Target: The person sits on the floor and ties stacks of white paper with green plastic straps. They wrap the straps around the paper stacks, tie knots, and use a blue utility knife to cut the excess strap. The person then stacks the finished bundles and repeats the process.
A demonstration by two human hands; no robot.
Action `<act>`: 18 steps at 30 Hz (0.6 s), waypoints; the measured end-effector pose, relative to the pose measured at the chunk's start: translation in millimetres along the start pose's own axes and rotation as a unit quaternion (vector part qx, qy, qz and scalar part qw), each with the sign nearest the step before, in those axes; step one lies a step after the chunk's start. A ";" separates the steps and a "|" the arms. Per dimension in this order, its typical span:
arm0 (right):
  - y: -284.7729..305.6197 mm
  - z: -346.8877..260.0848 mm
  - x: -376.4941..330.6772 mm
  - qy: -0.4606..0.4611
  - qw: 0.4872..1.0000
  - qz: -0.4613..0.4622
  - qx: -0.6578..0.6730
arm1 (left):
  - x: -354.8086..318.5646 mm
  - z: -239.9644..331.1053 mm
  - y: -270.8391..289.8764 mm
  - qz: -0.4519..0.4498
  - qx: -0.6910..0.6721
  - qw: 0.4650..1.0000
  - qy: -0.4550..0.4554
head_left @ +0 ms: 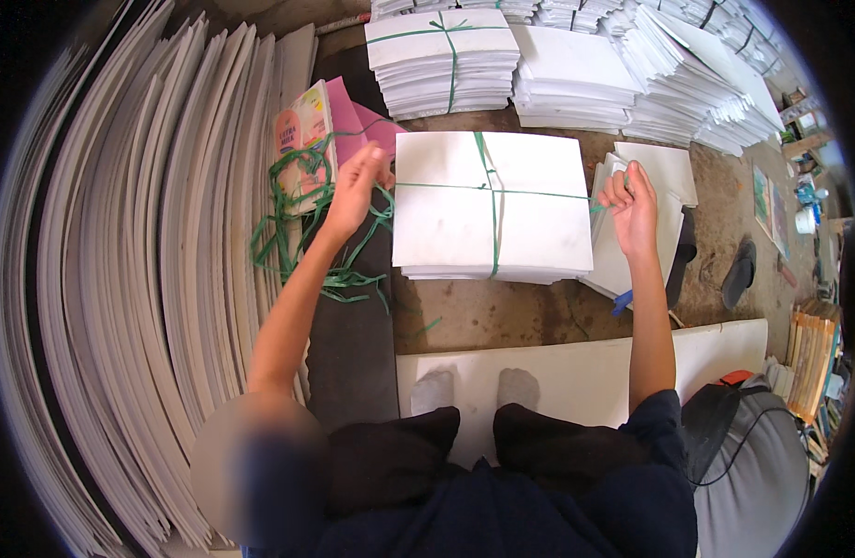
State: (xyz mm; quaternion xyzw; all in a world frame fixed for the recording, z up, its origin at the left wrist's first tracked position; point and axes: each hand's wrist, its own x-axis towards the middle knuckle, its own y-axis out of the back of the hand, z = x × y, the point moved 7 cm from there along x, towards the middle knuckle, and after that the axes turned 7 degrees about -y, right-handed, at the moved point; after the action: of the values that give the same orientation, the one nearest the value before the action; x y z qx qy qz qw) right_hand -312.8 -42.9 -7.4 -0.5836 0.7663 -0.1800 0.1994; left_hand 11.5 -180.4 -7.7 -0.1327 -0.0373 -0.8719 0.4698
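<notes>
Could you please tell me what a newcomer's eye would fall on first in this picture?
Probably the stack of white sheets in the middle, crossed by green ribbon, with the left hand at its left side and the right hand curled at its right. Next might come the long row of pale sheets standing on edge along the left, then the ribbon-tied stack at the top.

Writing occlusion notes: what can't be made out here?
All in the head view:
- Green cord beneath the white stack: hidden by the stack.
- What the left hand grips, if anything: hidden by the hand itself.
- Left sleeve: blurred.
- Backmost paper stacks: cut off by the upper edge.
- Small items near the right rim: too small.
</notes>
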 end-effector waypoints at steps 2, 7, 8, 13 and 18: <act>4.5 0.5 3.0 0.000 0.997 0.050 -0.050 | 4.9 7.4 -10.6 -0.073 0.175 0.982 -0.019; 21.0 23.6 -0.1 -0.038 0.994 0.075 -0.076 | 1.0 6.2 -6.3 -0.142 0.287 0.947 -0.033; 22.8 27.1 -2.1 -0.046 0.993 0.074 -0.078 | -1.3 5.1 -3.4 -0.136 0.280 0.950 -0.026; 32.6 39.9 -3.9 -0.056 0.988 0.101 -0.102 | -9.3 1.9 -11.5 -0.159 0.351 0.920 -0.070; 41.0 47.8 -2.7 -0.031 0.964 0.148 -0.219 | 12.4 3.4 -60.5 -0.164 0.463 0.871 -0.029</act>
State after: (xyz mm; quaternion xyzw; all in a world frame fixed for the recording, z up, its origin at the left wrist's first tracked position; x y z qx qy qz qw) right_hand -321.2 -32.0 -68.8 -0.4987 0.8580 0.0421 0.1150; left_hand -44.5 -156.2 2.5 0.0822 -0.4714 -0.8151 0.3266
